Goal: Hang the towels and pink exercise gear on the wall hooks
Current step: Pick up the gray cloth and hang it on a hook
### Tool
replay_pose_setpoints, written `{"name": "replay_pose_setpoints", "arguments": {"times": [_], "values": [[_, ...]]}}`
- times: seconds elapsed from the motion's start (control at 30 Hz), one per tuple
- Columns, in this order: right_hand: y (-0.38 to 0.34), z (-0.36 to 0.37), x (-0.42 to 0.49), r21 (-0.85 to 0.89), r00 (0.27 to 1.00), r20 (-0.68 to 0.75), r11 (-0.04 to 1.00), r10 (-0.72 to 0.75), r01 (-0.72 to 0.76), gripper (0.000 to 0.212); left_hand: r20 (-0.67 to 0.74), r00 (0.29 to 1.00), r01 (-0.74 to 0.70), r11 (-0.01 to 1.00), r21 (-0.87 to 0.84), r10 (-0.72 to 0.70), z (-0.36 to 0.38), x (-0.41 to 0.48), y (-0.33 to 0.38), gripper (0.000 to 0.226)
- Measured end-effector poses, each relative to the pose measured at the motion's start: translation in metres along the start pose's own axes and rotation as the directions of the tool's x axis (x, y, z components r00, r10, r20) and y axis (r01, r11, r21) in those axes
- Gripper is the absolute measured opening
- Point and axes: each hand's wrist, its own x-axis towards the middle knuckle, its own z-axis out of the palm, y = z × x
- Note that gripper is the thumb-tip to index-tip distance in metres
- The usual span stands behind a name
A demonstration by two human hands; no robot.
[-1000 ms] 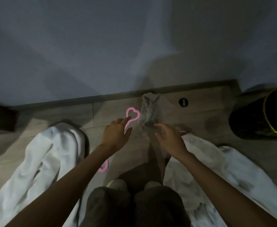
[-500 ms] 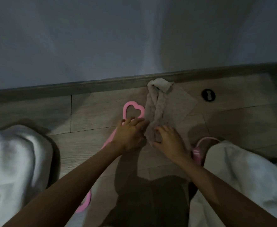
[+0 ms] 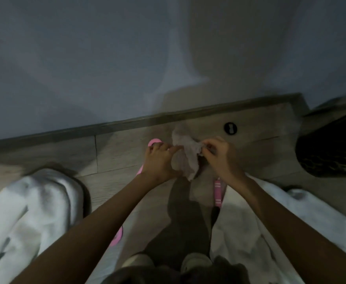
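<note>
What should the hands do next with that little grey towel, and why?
Probably lift the grey towel straight up toward the wall. Both the left hand and right hand already pinch its top edge, and it hangs bunched just above the floor. No hook shows in view yet.

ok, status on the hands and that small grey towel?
Both hands, left hand and right hand, pinching small grey towel, lifted. Pink gear, white towels on floor. No hooks visible.
</note>
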Motion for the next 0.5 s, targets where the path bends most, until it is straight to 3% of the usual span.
{"name": "replay_pose_setpoints", "arguments": {"times": [0.13, 0.27, 0.4, 0.5], "values": [[-0.090, -0.098, -0.023, 0.005, 0.997, 0.064, 0.999, -0.032, 0.032, 0.022, -0.086, 0.996, -0.015, 0.978, -0.208, -0.003, -0.095, -0.042, 0.060, 0.074], [-0.177, -0.200, -0.053, 0.037, 0.995, 0.014, 0.994, -0.100, 0.099, 0.019, -0.101, 0.994, -0.014, 0.907, -0.421, -0.032, -0.191, -0.092, 0.121, 0.076], [-0.256, -0.300, -0.081, 0.041, 0.979, -0.051, 0.979, -0.198, 0.200, 0.014, -0.227, 0.970, -0.053, 0.829, -0.556, -0.091, -0.299, -0.138, 0.168, 0.031], [-0.314, -0.371, -0.095, 0.045, 0.963, -0.120, 0.967, -0.243, 0.249, 0.011, -0.343, 0.936, -0.150, 0.799, -0.583, -0.075, -0.391, -0.166, 0.194, 0.019]]}}
